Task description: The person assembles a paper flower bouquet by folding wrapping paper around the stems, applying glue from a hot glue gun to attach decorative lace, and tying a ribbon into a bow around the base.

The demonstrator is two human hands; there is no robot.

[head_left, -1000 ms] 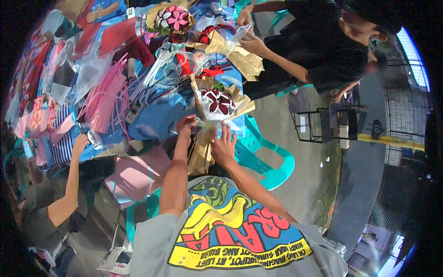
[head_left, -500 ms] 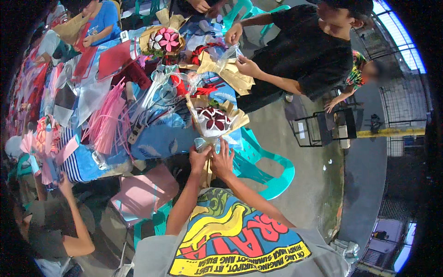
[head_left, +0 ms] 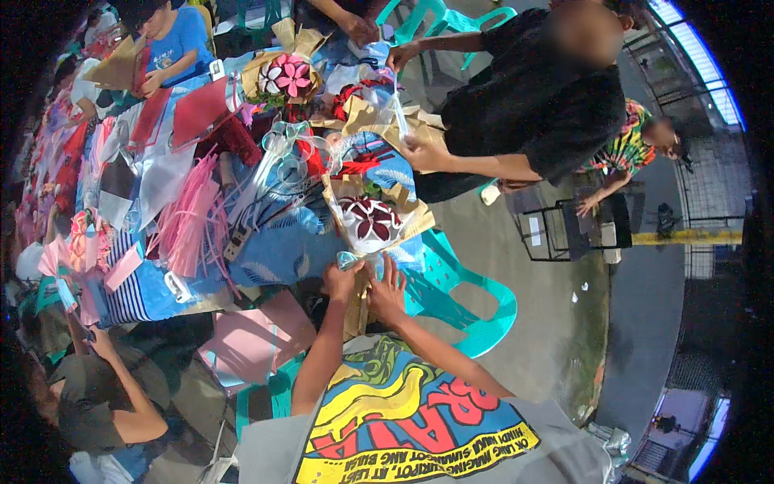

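Note:
A bouquet of dark maroon and white flowers, wrapped in brown paper, lies at the table's near right corner with its stem end toward me. A pale, sheer ribbon bow is tied round its neck. My left hand pinches the bow's left side. On the other side, my right hand has the right loop between thumb and fingers, its outer fingers somewhat apart. Below the bow, the brown paper handle passes between my wrists.
Across the table, a co-worker in black handles a whitish strip above brown paper. Another bouquet with pink and white flowers stands farther back. Pink strips lie on the blue tablecloth. A teal chair is right of my arms.
My right hand's fingers have spread a little at the bow, while my left hand keeps its place. The co-worker in black has raised and stretched a whitish strip.

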